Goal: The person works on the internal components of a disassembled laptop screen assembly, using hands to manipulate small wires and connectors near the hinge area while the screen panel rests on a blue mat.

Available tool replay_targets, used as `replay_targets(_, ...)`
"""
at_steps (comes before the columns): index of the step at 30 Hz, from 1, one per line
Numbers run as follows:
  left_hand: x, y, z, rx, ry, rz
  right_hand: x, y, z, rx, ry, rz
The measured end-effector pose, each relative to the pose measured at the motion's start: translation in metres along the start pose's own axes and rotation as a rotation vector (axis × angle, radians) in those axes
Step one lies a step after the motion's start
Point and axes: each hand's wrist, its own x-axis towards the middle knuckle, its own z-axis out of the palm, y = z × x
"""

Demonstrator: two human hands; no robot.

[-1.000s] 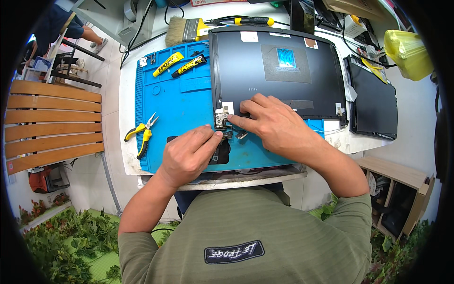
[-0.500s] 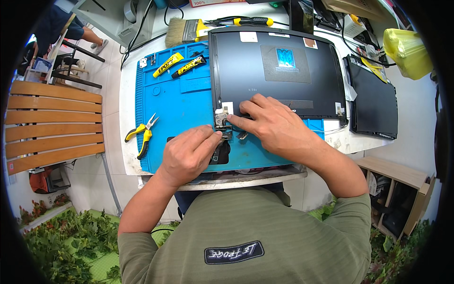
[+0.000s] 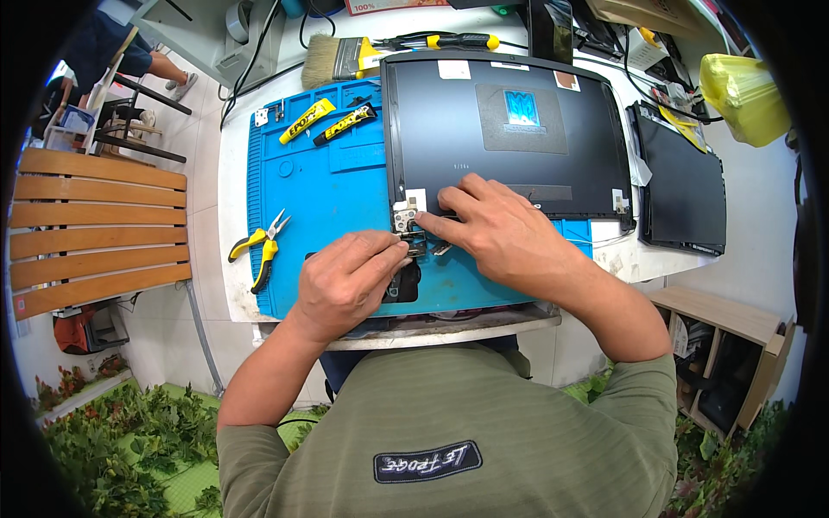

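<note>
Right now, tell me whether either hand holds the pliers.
No, the pliers lie across the left edge of the blue mat, apart from the left hand and right hand.

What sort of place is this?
Probably a small electronics repair bench: what looks like a laptop lid, its metal hinge exposed, lies on a blue work mat, and yellow-and-black pliers sit at the mat's left edge.

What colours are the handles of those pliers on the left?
Yellow and black; the pliers show best in the head view, the only one here.
</note>
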Motion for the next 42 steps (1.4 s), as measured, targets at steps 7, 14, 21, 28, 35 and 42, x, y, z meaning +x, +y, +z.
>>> replay_targets(7, 0.001, -0.001, 0.002, 0.023, 0.014, 0.017, 0.001, -0.001, 0.000, -0.011, -0.001, 0.001)
replay_targets(14, 0.005, 0.000, -0.001, 0.011, -0.018, 0.010, 0.004, -0.003, -0.004, -0.031, -0.030, -0.001)
replay_targets(21, 0.009, -0.002, -0.003, -0.004, -0.045, 0.029, 0.007, -0.004, -0.009, -0.074, -0.042, -0.016)
replay_targets(28, 0.015, -0.001, -0.007, -0.004, -0.091, 0.047, 0.011, -0.006, -0.016, -0.137, -0.056, -0.047)
replay_targets(35, 0.019, -0.002, -0.010, -0.029, -0.118, 0.028, 0.015, -0.005, -0.022, -0.181, -0.082, -0.072)
replay_targets(42, 0.020, -0.002, -0.011, -0.051, -0.125, 0.006, 0.010, -0.002, -0.023, -0.193, -0.100, -0.051)
